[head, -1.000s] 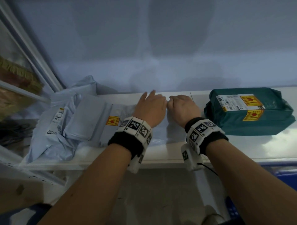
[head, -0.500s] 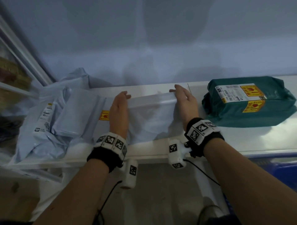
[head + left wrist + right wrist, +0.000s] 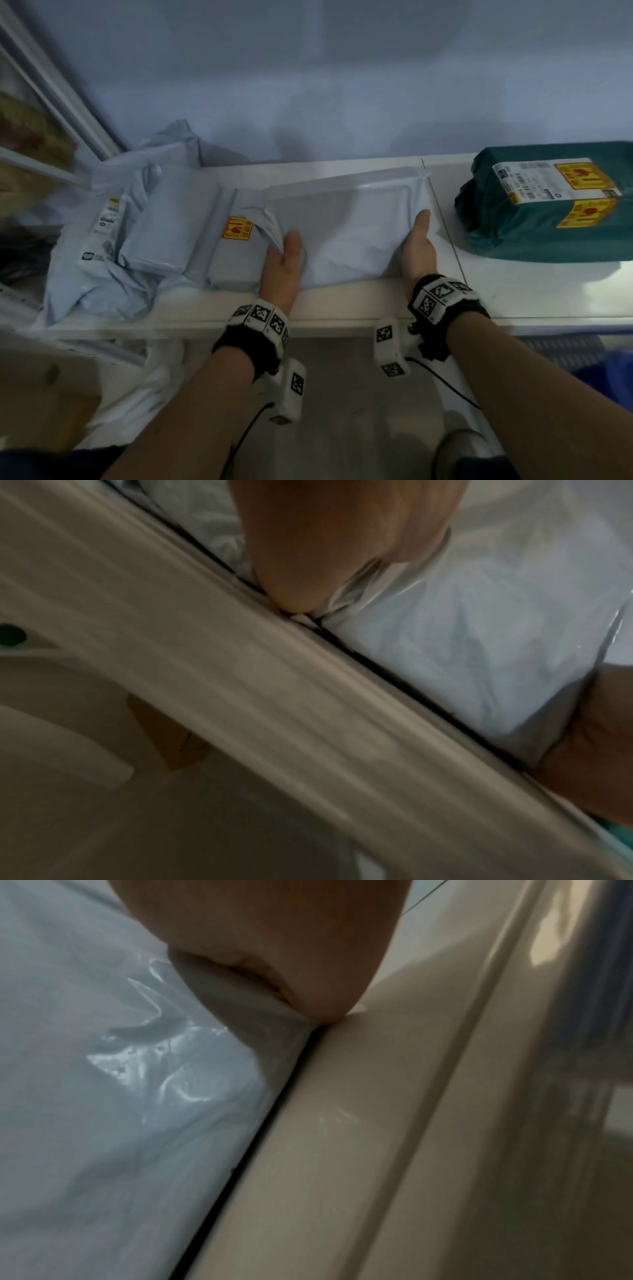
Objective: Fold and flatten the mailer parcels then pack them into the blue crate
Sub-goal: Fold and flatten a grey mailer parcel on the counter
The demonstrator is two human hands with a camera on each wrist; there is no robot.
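**Hands now at the parcel's sides, flap folded over**

Nearest, bottom right: blue crate (image 3: 613, 373), only a corner in view, well apart from the work.

On the white shelf (image 3: 342, 313), near edge: pale mailer parcel (image 3: 342, 240) lying flat. Left hand (image 3: 282, 265) at its left side, thumb on top, fingers tucked under and pinching gathered plastic. Right hand (image 3: 416, 246) at its right side, thumb along the top, fingers hidden beneath; clamped on the edge, as the right wrist view suggests.

A second ago both hands pressed together at the far edge; half a second ago spread to the far corners; now drawn back to the near sides. Reads as flattening finished, lift toward the crate likely next.

Left: heap of pale parcels (image 3: 137, 233), unfolded. Far right: green parcel (image 3: 548, 219), bundled, labelled.
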